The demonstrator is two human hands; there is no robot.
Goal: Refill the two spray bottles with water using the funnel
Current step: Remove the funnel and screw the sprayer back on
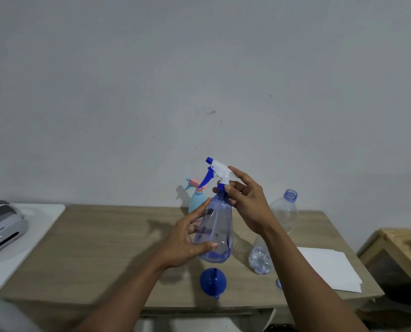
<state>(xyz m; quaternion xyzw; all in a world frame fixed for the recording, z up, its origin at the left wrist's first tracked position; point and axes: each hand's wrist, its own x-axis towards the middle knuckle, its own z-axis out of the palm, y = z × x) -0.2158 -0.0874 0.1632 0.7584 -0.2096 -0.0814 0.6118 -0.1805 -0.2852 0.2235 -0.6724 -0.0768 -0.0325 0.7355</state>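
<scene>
Taking the blue spray bottle (215,232) as the landmark: far to its left a grey device (2,227) sits on a white surface (37,216), apart from the wooden bench (108,248). Just left of the bottle, the left hand (187,243) has its grip closed around the clear blue body, thumb across the front, lifting it above the bench. Behind and slightly left stands the pale blue spray bottle (197,202), its pink-and-blue trigger head in place. Directly below the landmark, the blue funnel (213,281) lies mouth-down on the bench. At the bottle's neck, the right hand (245,202) pinches the blue collar under the white trigger head (220,171), seemingly to unscrew it. To the right stands an uncapped clear water bottle (282,212), partly hidden by the right forearm, then a white sheet of paper (329,267). The risk: as the head comes free, that forearm could knock the open water bottle over, spilling onto the paper.
</scene>
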